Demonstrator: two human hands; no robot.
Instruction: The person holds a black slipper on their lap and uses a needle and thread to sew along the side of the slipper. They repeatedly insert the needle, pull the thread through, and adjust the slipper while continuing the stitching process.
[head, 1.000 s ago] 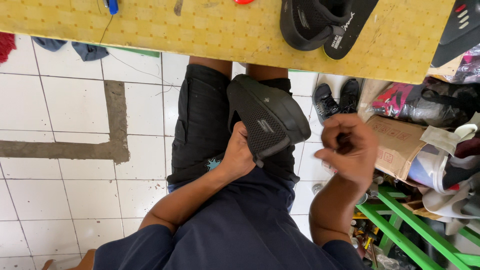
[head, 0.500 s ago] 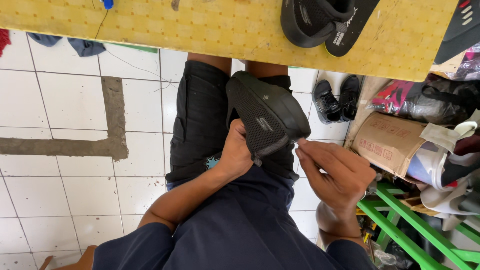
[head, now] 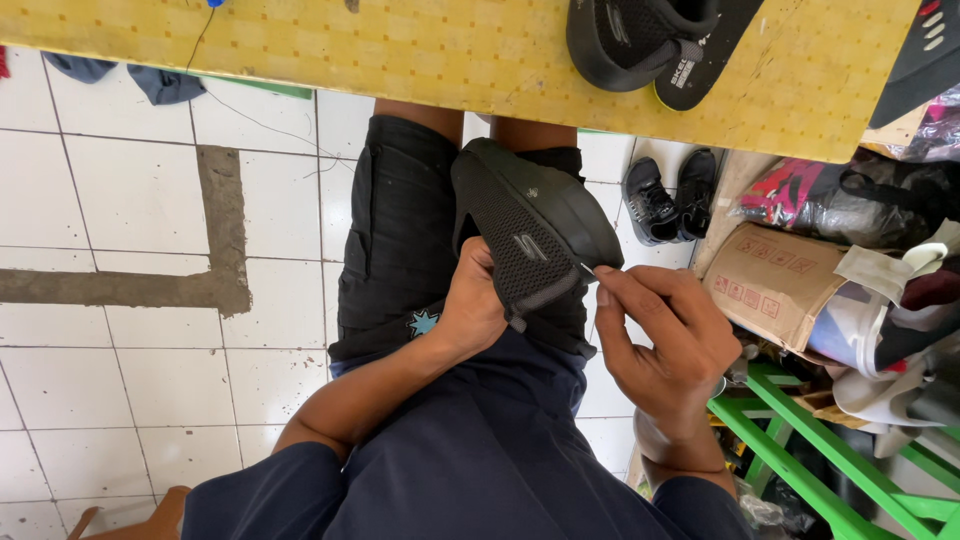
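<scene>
A black slip-on shoe rests sole-up on my lap, over my black shorts. My left hand grips its heel end from below. My right hand pinches a thin needle between thumb and forefinger, its tip at the edge of the shoe's sole. Any thread on the needle is too fine to see.
A yellow table top spans the top, with a second black shoe and an insole on it. A pair of small black shoes stands on the white tiled floor. A cardboard box, bagged shoes and a green rack crowd the right.
My right hand, raised as a fist away from the shoe a second ago, has come down and in to the sole's edge. The left hand and shoe have stayed put.
</scene>
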